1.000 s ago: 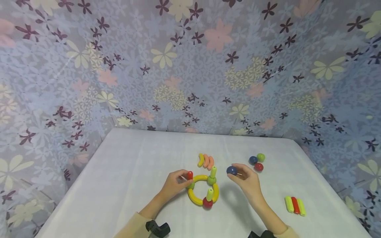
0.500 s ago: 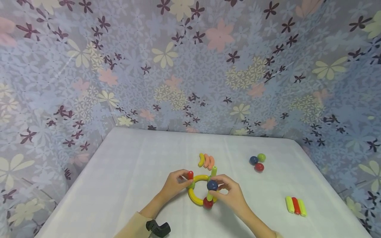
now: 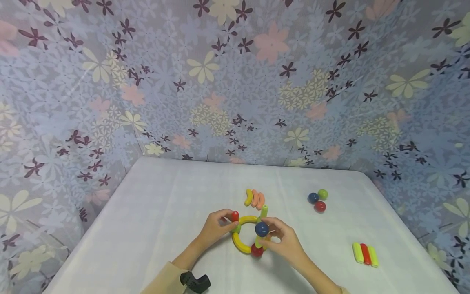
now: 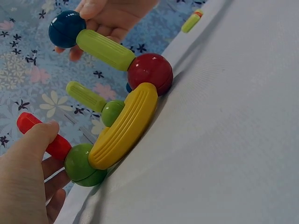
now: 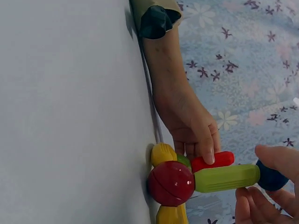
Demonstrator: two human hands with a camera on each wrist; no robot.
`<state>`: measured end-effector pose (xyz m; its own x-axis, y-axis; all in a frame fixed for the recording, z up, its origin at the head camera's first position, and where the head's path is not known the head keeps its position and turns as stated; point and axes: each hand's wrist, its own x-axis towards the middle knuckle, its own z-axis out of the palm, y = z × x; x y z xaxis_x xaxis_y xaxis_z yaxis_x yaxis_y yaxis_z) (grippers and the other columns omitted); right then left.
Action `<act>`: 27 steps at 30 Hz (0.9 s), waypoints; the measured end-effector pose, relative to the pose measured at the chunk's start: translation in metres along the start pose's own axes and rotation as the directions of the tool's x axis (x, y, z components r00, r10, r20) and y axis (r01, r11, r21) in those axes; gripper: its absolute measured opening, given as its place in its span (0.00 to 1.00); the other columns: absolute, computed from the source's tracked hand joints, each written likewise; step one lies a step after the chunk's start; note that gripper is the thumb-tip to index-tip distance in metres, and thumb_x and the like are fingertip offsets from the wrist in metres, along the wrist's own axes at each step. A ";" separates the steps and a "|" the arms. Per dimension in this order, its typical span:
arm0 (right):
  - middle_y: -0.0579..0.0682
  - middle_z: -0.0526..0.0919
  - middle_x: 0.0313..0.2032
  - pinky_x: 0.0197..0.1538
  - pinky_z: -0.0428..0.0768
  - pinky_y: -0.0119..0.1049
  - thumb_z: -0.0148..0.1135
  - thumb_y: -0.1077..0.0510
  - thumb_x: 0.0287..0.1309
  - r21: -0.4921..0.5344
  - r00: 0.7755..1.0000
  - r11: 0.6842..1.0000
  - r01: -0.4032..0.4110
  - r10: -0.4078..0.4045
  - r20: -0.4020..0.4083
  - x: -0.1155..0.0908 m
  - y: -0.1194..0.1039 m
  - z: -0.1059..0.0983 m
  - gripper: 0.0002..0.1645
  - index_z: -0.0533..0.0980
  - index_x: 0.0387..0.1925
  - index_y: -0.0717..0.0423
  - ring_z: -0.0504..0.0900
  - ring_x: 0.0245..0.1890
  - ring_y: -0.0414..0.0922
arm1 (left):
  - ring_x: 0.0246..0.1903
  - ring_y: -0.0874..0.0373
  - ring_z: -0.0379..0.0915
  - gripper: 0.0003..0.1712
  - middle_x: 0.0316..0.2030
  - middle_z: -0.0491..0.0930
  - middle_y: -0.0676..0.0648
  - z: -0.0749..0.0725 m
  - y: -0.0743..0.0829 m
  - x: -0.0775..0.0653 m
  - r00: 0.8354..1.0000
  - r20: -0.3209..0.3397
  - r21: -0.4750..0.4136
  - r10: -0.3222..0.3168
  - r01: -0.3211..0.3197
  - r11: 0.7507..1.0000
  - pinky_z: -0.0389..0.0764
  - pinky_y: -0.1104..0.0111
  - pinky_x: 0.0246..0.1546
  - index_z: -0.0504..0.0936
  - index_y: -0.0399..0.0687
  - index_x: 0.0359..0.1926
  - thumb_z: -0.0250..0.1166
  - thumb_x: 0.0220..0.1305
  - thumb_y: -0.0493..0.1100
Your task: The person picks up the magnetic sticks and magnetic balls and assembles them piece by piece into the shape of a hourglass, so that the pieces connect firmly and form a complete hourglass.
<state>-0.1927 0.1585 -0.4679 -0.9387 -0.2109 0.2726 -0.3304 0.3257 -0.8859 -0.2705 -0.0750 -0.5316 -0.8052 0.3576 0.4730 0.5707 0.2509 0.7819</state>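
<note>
A ring of curved yellow sticks (image 3: 240, 243) joined by balls lies on the table. Upright rods rise from its balls: a red rod (image 4: 57, 145) on a green ball (image 4: 84, 164), a light green rod (image 5: 226, 178) on a red ball (image 5: 171, 183), and another light green rod (image 3: 264, 211) at the back. My left hand (image 3: 216, 225) pinches the red rod at the ring's left side. With thumb and fingers my right hand (image 3: 284, 237) holds a dark blue ball (image 4: 67, 29) against the top of the front light green rod.
Behind the ring lie a yellow curved stick (image 3: 248, 197) and two pink curved sticks (image 3: 258, 200). To the right are a blue ball (image 3: 313, 198), a green ball (image 3: 322, 194) and a red ball (image 3: 320, 206). Nearer right lie light green rods (image 3: 357, 252) and a red rod (image 3: 365, 254).
My right hand has carried the blue ball leftward and down onto the front light green rod, where it now stays. My left hand keeps its place on the red rod.
</note>
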 end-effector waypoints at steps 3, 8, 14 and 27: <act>0.54 0.82 0.46 0.44 0.81 0.34 0.73 0.62 0.44 0.013 0.998 0.999 0.034 -0.035 0.043 -0.002 0.006 -0.004 0.35 0.72 0.56 0.65 0.77 0.41 0.31 | 0.36 0.67 0.77 0.10 0.34 0.85 0.51 0.000 0.001 0.001 1.000 0.000 0.001 0.006 -0.006 1.000 0.78 0.73 0.37 0.82 0.48 0.40 0.67 0.59 0.47; 0.54 0.81 0.44 0.43 0.79 0.31 0.66 0.67 0.52 0.010 0.993 0.993 0.119 -0.119 0.011 -0.005 0.021 -0.018 0.24 0.73 0.52 0.65 0.78 0.43 0.34 | 0.37 0.65 0.77 0.10 0.35 0.85 0.51 0.001 0.003 0.001 0.997 0.031 -0.015 -0.066 0.067 0.998 0.78 0.71 0.41 0.83 0.49 0.41 0.67 0.59 0.47; 0.58 0.83 0.42 0.42 0.78 0.27 0.63 0.65 0.57 -0.111 0.986 0.993 0.038 -0.055 -0.155 0.017 0.038 -0.025 0.16 0.76 0.48 0.63 0.79 0.40 0.35 | 0.38 0.66 0.77 0.11 0.36 0.85 0.52 0.001 0.003 -0.001 0.995 0.025 -0.011 -0.098 0.099 0.995 0.78 0.71 0.42 0.83 0.48 0.41 0.67 0.59 0.47; 0.65 0.76 0.53 0.38 0.78 0.28 0.61 0.65 0.57 0.010 0.990 0.991 -0.136 0.135 0.025 0.043 0.046 -0.013 0.32 0.66 0.63 0.63 0.80 0.33 0.35 | 0.38 0.59 0.77 0.16 0.36 0.85 0.49 -0.002 0.007 0.001 0.995 -0.027 0.074 0.096 -0.093 0.993 0.79 0.68 0.41 0.82 0.39 0.47 0.66 0.60 0.42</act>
<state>-0.2496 0.1762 -0.4926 -0.9721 -0.1874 0.1408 -0.1989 0.3418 -0.9185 -0.2672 -0.0745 -0.5249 -0.7511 0.3554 0.5564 0.6537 0.2822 0.7022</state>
